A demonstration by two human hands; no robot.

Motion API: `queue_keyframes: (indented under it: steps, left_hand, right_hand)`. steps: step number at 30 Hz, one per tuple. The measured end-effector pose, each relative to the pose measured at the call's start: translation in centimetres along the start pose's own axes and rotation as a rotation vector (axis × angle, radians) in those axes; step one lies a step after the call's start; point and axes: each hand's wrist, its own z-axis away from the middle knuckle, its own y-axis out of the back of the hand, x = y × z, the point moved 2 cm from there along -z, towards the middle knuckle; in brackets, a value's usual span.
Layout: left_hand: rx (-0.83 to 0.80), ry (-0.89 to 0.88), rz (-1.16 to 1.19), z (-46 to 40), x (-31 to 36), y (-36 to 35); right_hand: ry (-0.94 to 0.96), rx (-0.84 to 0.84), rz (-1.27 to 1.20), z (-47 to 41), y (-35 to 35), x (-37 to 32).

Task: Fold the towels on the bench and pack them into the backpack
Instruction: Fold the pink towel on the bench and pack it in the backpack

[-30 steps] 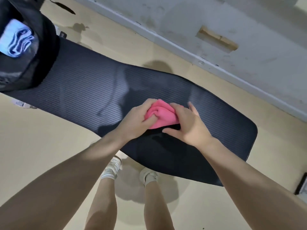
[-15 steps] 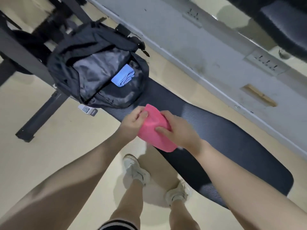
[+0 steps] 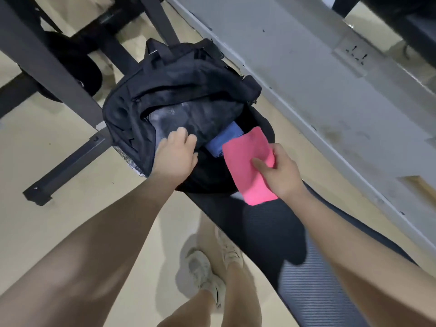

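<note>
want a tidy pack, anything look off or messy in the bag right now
Nothing stands out. The backpack sits open on the bench, the left hand at its opening. A folded blue towel lies inside, and the right hand holds the pink towel, flat and folded, over the opening.

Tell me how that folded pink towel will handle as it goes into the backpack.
The pink towel is probably light: the right hand holds it alone by a pinch. It looks floppy, so the fold may loosen. It likely won't slip. The left hand holds the backpack open beside the blue towel.
</note>
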Motion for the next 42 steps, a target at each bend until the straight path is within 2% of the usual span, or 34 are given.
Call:
queue_keyframes:
  steps: [2,5,9,14,17,22,24,25,27,29,31,33,38,42]
  left_hand:
    - [-0.029,0.042,-0.076,-1.1,-1.5,-1.9]
    - [-0.137,0.123,-0.071,-1.9,-2.9,-4.5]
    - [-0.166,0.092,-0.157,-2.9,-3.7,-5.7]
    - [-0.178,-0.014,-0.112,-3.5,-4.7,-3.6]
    - [-0.133,0.048,0.011,-4.0,-5.0,-0.7]
    - [-0.109,0.132,0.036,-4.3,-4.0,2.1]
    - [-0.092,0.128,0.04,-4.4,-3.9,2.4]
    - [-0.088,0.131,0.049,-4.4,-3.9,2.4]
    - [-0.103,0.143,0.057,-4.4,-4.0,2.1]
    - [-0.124,0.143,0.061,-4.3,-4.0,1.5]
    - [-0.146,0.152,0.076,-4.1,-3.9,1.0]
    - [-0.157,0.153,0.098,-4.1,-3.6,0.5]
    - [-0.162,0.117,0.132,-4.0,-3.9,-0.1]
    - [0.05,-0.036,0.212,-3.7,-5.1,-0.4]
  right_hand:
    - [-0.009,-0.042,0.0,-2.2,-1.4,0.4]
    - [-0.067,-0.071,-0.073,-4.2,-3.7,1.0]
    - [-0.086,-0.144,-0.067,-5.2,-5.4,1.0]
    - [-0.072,-0.27,0.005,-5.3,-5.7,-0.5]
    - [-0.054,-0.334,0.068,-5.6,-6.5,-2.2]
    - [0.099,-0.304,0.155,-7.7,-10.5,-5.4]
    - [0.111,-0.293,0.246,-9.0,-12.3,-5.7]
    - [0.137,-0.269,0.367,-9.3,-13.0,-5.7]
    - [0.308,-0.088,0.767,-9.3,-13.0,-5.1]
    - [0.508,0.041,0.975,-8.2,-11.9,-3.9]
    - [0.77,-0.069,0.979,-6.5,-11.1,-1.8]
    - [0.906,-0.25,0.989,-5.1,-10.4,0.3]
    - [0.68,-0.587,1.068,-6.1,-11.0,1.3]
    - [0.712,-0.543,1.241,-8.5,-12.2,0.6]
